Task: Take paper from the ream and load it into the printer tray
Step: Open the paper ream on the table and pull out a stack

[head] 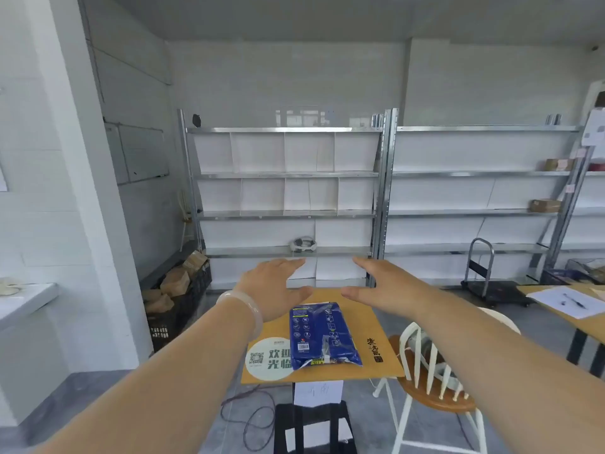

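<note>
A blue-wrapped paper ream (322, 335) lies on a small square wooden table (379, 326), its near end torn open. My left hand (273, 288) hovers above the ream's far left corner, fingers spread, holding nothing; a pale bangle sits on that wrist. My right hand (381, 286) hovers above the far right side, fingers also apart and empty. Neither hand touches the ream. No printer tray is identifiable in view.
A white spindle-back chair (435, 375) stands right of the table. A black stand with a cable (311, 427) sits on the floor in front. Metal shelving (288, 213) lines the back wall. A black crate with boxes (180, 299) is at left, another desk with papers (569, 303) at right.
</note>
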